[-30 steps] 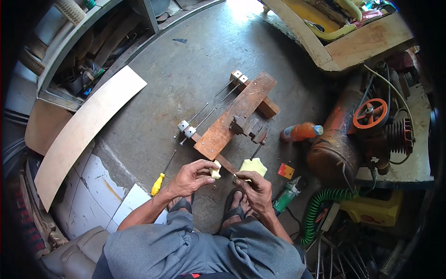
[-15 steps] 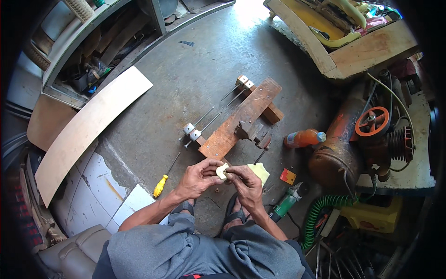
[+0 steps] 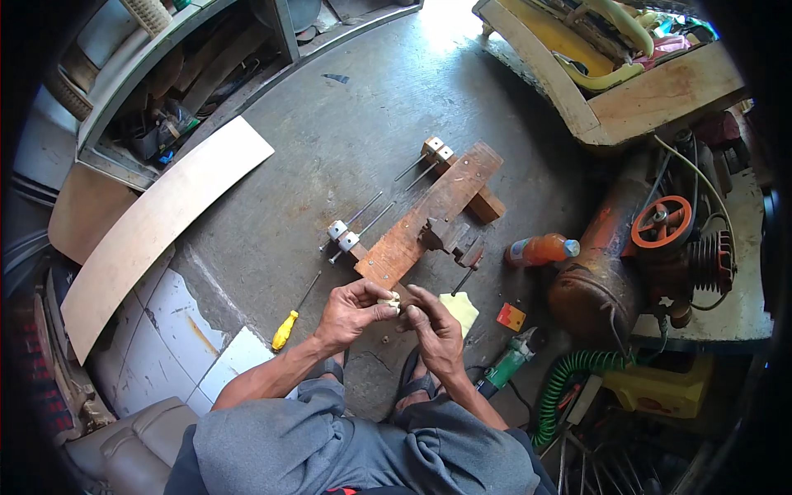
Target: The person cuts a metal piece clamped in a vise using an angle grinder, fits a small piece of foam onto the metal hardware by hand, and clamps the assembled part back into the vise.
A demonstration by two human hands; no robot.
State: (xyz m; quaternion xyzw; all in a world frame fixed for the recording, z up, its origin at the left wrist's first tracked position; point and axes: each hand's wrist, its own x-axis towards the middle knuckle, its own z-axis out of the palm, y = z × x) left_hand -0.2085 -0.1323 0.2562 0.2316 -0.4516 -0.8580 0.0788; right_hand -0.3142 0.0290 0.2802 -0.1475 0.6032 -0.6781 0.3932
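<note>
Between the thumb and fingers of my left hand point(image 3: 346, 316) is a small cream-coloured curved piece point(image 3: 391, 301), partly covered by the fingertips. My right hand point(image 3: 437, 334) is close beside it on the right, its thumb and fingers drawn together in a pinch. What lies in that pinch, if anything, is too small and dark to make out. Just beyond both hands, a wooden board point(image 3: 433, 210) on the floor carries a small metal vise point(image 3: 445, 238). A yellow-handled screwdriver point(image 3: 285, 330) lies left of my left hand.
Metal rods in white blocks point(image 3: 348, 240) flank the board. Right of my hands are a pale yellow sheet point(image 3: 462, 313), a red-and-yellow packet point(image 3: 511, 316), a green angle grinder point(image 3: 506, 365), an orange bottle point(image 3: 542, 249) and a rusty compressor point(image 3: 598, 285). A long thin panel point(image 3: 165, 227) lies left.
The cream piece has turned, so its curved outline shows less. My right fingers have shifted slightly away from it, while my left hand keeps its hold.
</note>
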